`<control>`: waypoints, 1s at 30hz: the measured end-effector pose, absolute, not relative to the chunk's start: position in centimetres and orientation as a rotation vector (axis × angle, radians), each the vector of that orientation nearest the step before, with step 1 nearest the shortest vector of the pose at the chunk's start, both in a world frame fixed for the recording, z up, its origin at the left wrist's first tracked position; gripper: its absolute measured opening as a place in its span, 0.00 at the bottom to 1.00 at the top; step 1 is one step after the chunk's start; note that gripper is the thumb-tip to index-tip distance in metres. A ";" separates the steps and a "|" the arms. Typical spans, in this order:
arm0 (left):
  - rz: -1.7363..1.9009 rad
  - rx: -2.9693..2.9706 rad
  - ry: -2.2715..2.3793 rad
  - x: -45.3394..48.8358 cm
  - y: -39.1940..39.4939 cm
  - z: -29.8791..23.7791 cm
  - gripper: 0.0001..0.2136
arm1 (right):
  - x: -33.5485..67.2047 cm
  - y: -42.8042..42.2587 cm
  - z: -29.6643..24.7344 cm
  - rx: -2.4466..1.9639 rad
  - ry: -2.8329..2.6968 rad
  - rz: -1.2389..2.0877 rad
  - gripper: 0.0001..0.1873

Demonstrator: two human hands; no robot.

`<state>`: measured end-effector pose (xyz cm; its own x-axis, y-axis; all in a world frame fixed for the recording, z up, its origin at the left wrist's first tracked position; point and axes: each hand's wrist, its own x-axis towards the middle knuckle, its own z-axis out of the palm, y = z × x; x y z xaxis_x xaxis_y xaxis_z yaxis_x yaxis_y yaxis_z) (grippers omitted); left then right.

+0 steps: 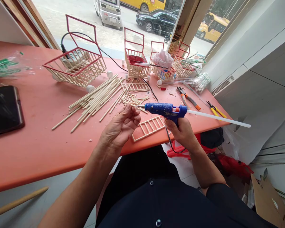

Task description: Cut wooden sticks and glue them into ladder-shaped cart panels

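My right hand is wrapped round the handle of a blue glue gun, and a long white glue stick juts from its back. The gun's nozzle points left, close to the fingertips of my left hand. Those fingers pinch what looks like a short wooden stick, mostly hidden by them. Below the gun, a ladder-shaped stick frame lies at the table's front edge. Another ladder-shaped frame is farther back, with short cut sticks scattered between.
On the orange table lie long wooden sticks, pliers, yellow-handled cutters and a phone. Small stick-built carts with red rims stand along the window, one around a power strip. The gun's black cord hangs over the front edge.
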<state>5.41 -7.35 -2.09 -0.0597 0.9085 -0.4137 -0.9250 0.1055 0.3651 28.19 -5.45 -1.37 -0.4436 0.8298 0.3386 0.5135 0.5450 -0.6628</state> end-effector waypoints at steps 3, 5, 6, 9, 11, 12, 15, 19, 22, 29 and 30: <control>1.486 -0.011 0.649 5.4 -7.4 -2.1 0.23 | 28.1 -5.5 -1.4 -1.073 -2.127 0.620 0.24; 1.484 0.002 0.648 5.4 -7.4 -2.2 0.23 | 28.0 -5.5 -1.4 -1.066 -2.121 0.612 0.22; 1.486 0.009 0.648 5.3 -7.4 -2.3 0.23 | 28.0 -5.5 -1.4 -1.063 -2.118 0.607 0.21; 1.496 0.031 0.654 5.3 -7.3 -2.5 0.22 | 27.9 -5.5 -1.4 -1.040 -2.120 0.588 0.18; 1.503 0.040 0.665 5.3 -7.2 -2.7 0.21 | 27.8 -5.6 -1.3 -1.023 -2.135 0.576 0.15; 1.508 0.043 0.671 5.3 -7.2 -2.8 0.20 | 27.8 -5.6 -1.2 -1.012 -2.146 0.572 0.14; 1.521 0.042 0.682 5.3 -7.1 -2.9 0.18 | 27.7 -5.6 -1.2 -0.988 -2.164 0.546 0.12; 1.519 0.039 0.685 5.2 -7.3 -2.8 0.19 | 27.7 -5.7 -1.2 -0.985 -2.159 0.496 0.14; 1.512 0.055 0.686 5.2 -7.4 -2.8 0.17 | 27.8 -5.8 -1.1 -1.019 -2.158 0.464 0.17; 1.514 0.103 0.655 5.1 -7.3 -3.2 0.12 | 28.1 -6.1 -1.1 -1.032 -2.188 0.376 0.18; 1.513 0.091 0.661 5.1 -7.3 -3.1 0.13 | 28.1 -6.2 -1.1 -1.028 -2.184 0.363 0.19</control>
<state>5.13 -7.31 -3.14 -0.0801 0.9355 -0.3441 -0.8880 0.0899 0.4511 28.12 -6.21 -1.06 -0.4514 0.7608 0.4663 0.5691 0.6480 -0.5062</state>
